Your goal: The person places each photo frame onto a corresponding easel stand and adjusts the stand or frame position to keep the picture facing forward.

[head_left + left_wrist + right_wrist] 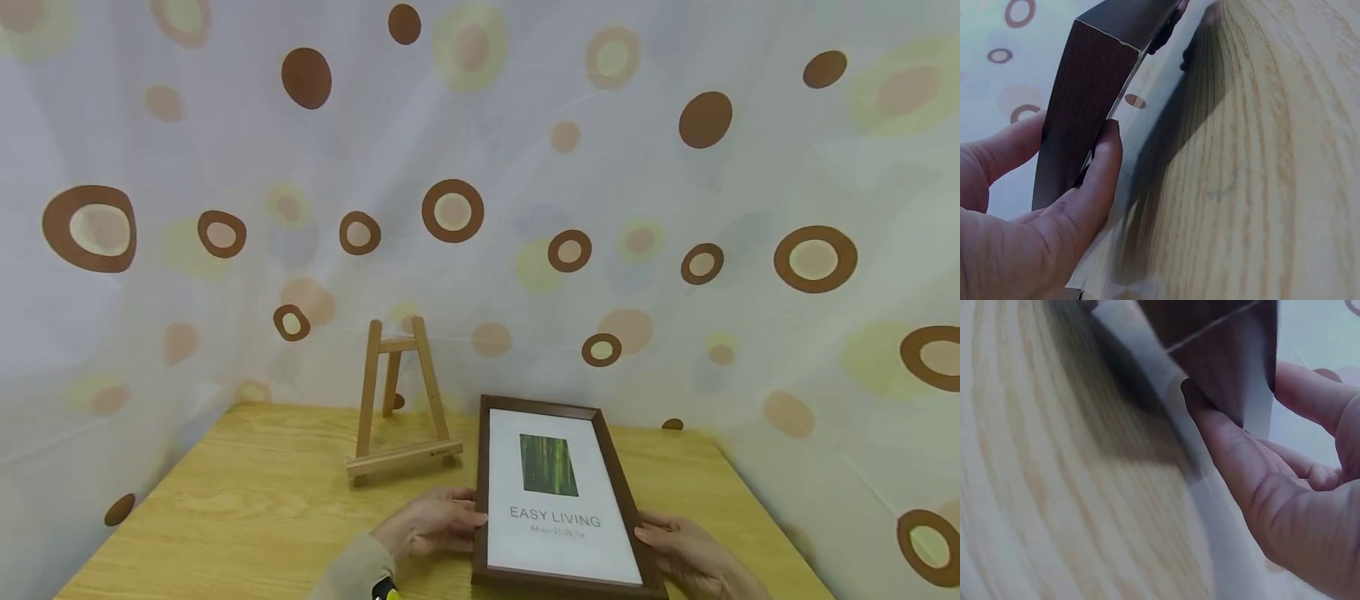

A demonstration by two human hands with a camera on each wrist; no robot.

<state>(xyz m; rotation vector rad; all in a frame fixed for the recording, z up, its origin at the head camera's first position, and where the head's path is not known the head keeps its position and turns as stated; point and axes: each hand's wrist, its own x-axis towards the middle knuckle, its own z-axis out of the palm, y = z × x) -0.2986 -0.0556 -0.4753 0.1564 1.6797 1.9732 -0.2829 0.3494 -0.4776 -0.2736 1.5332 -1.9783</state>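
Observation:
A dark brown picture frame (pixel 556 575) is held by both hands, one at each long side, face toward the head camera. Behind its front sits a white sheet (pixel 566 550) with a small green picture and the words EASY LIVING. My left hand (pixel 438 523) grips the left edge, thumb on the front and fingers underneath. On the opposite edge my right hand (pixel 693 554) grips in the same way. Both wrist views show the frame's side (pixel 1079 106) raised above the table, its shadow beneath. To the left stands a small wooden easel (pixel 405 457), upright with a ledge at its front.
The wooden table (pixel 225 500) runs back to a white curtain (pixel 517 150) printed with brown and yellow spots. This curtain also closes off the left and right sides. The easel's rear leg (pixel 392 383) stands near the table's back edge.

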